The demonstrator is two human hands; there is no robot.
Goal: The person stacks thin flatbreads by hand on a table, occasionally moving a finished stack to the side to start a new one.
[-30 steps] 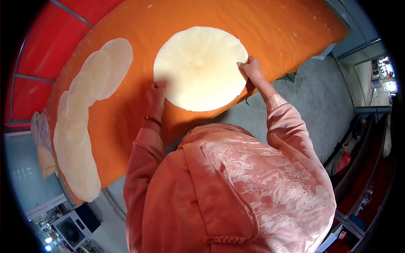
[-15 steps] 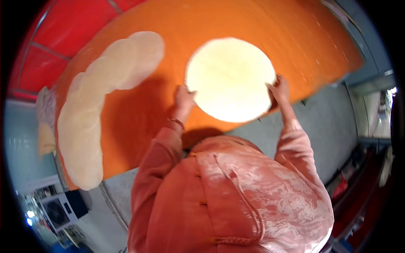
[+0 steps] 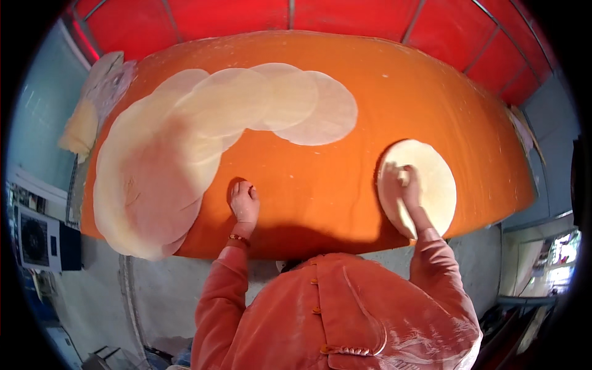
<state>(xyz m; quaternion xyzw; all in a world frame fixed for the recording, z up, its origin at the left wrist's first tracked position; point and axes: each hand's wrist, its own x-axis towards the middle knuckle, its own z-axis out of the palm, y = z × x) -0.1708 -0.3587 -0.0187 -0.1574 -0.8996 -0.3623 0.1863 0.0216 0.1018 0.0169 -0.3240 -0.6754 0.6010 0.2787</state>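
My right hand (image 3: 411,189) is over a pale round dough sheet (image 3: 436,179) on the right part of the orange table. Its fingers are bent, and a pale bit that looks like dough shows between them; blur softens the detail. The sheet's left side is in shadow. My left hand (image 3: 245,202) lies apart on the table with its fingers curled in and nothing visible in them. To its left, several thin round sheets (image 3: 166,166) overlap in a curved row, which bends along the far side and ends in a translucent round.
The orange table (image 3: 308,191) has a curved near edge close to my body. A red panelled barrier (image 3: 234,18) runs behind it. Crumpled plastic and a cream cloth-like piece (image 3: 83,129) hang at the left edge. A boxy unit with a round fan grille (image 3: 40,240) stands at lower left.
Both hands were holding a large round sheet by its sides. Now a round lies at right under my right hand, and my left hand has let go. The view has swung left.
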